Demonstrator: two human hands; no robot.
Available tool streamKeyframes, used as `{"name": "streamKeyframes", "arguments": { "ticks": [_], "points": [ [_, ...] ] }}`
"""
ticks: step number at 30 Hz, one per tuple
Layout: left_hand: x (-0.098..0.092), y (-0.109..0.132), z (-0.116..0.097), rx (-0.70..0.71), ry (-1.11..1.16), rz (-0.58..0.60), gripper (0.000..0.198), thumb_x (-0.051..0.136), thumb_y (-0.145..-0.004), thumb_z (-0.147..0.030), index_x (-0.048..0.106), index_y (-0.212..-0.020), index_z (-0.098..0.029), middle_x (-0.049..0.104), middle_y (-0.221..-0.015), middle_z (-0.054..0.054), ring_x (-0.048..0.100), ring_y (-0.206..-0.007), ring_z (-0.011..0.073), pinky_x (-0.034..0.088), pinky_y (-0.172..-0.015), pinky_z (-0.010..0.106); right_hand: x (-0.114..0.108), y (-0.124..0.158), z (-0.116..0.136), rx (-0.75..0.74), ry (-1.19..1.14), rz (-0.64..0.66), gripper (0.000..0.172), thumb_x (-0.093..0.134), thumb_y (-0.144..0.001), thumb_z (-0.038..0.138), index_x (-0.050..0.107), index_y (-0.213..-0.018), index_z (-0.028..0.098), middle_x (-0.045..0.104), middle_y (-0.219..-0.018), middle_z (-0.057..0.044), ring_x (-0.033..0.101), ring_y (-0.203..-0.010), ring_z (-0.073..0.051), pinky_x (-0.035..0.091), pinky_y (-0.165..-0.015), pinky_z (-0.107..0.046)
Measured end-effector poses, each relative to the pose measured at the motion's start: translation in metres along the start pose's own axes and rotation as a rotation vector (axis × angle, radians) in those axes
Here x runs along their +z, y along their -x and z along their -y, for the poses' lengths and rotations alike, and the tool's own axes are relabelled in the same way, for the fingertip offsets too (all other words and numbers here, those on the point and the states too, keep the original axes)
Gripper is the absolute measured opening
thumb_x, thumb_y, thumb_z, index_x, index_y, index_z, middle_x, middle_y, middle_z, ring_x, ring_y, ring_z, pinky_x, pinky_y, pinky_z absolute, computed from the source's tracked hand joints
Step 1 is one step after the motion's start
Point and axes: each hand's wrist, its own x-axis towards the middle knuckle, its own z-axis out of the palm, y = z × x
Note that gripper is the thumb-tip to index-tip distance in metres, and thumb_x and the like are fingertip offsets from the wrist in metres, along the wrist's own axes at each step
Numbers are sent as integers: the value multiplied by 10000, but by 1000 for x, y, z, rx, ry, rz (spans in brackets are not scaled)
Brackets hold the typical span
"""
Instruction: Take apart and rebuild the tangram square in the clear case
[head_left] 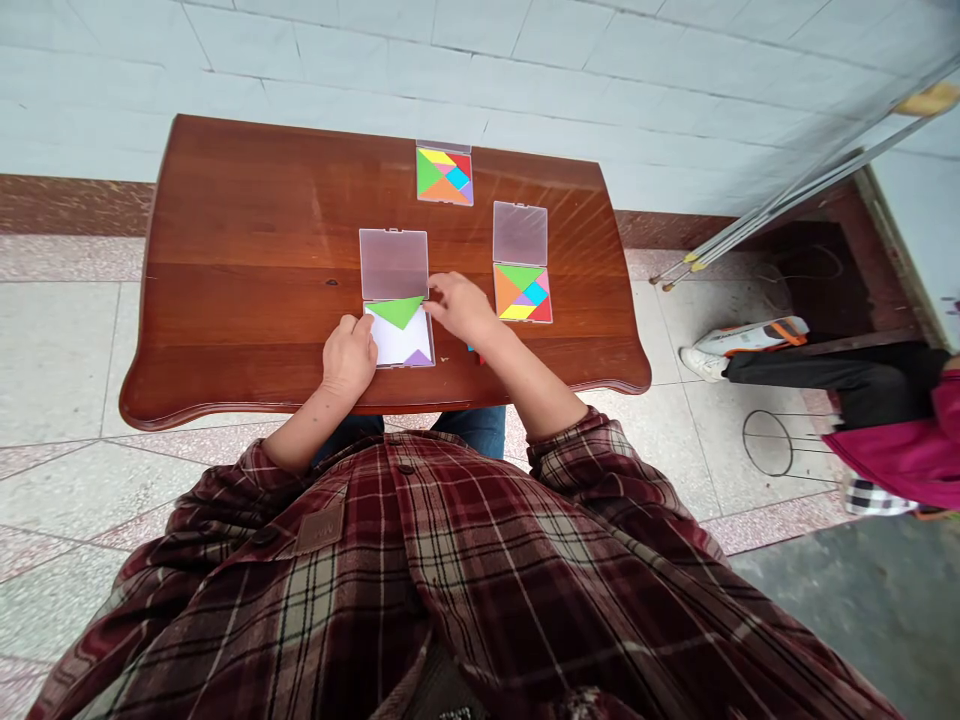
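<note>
The left hand [349, 355], fingers curled, sits against the near-left edge of an open tangram case [401, 345] holding a green triangle [397, 311]. The right hand [461, 308], fingers loosely spread, touches its right edge. A filled tangram case [445, 175] lies at the far edge of the wooden desk [225, 320], and a second filled case [523, 295] sits just beside the right hand.
</note>
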Motion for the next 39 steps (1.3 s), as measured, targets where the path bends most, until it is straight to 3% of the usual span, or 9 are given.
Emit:
{"name": "streamKeyframes", "arguments": {
  "ticks": [4,10,16,23,28,30,34,39],
  "points": [
    [1,0,1,2,-13,23,438,363,-945,-225,572,-1322,-145,593,-1097,148,611,-964,261,472,-831,369,5,-9,26,-107,120,193,509,688,-816,178,556,-1308,171,551,-1336,-132,625,-1044,-246,492,-885,-364],
    [4,-2,0,-13,-34,1,401,416,-920,-195,603,-1272,-155,606,-1063,129,612,-918,246,474,-788,344,0,-22,35,-120,258,352,339,654,-855,150,608,-1191,145,613,-1200,-111,621,-991,-242,467,-835,-350],
    [4,-1,0,-5,-39,-21,357,429,-915,-184,633,-1206,-150,605,-1032,127,615,-904,250,477,-773,346,2,-20,40,-93,260,313,239,627,-878,180,615,-1115,157,602,-1185,-110,614,-940,-230,452,-790,-345],
    [7,-2,2,-2,-18,-45,393,436,-911,-187,623,-1254,-147,609,-1038,130,622,-905,256,482,-777,352,18,-15,65,-64,179,217,406,654,-908,349,564,-1232,121,584,-1250,-146,611,-1068,-272,467,-816,-358],
    [8,-2,3,-4,-17,-46,418,408,-924,-190,608,-1287,-130,612,-1060,147,628,-942,284,487,-799,375,31,-16,73,64,106,203,413,664,-899,348,546,-1226,126,610,-1205,-136,623,-1004,-252,445,-762,-341],
    [7,-2,2,-5,-17,-43,419,409,-921,-186,604,-1289,-134,611,-1056,148,629,-937,289,489,-796,380,31,-18,72,97,60,220,398,703,-861,356,558,-1167,147,631,-1136,-109,614,-951,-231,418,-720,-319],
    [6,-2,2,-3,-6,-53,426,416,-912,-182,587,-1300,-139,607,-1039,144,626,-925,288,488,-794,381,28,-22,65,95,-38,257,203,704,-841,325,551,-876,196,617,-882,-18,550,-802,-168,334,-637,-283],
    [10,-3,6,12,9,-82,415,423,-908,-188,584,-1284,-120,611,-1035,150,616,-924,287,486,-809,387,22,-17,56,113,-227,230,300,660,-833,258,405,-679,220,474,-672,54,423,-638,-107,275,-594,-266]
  ]
}}
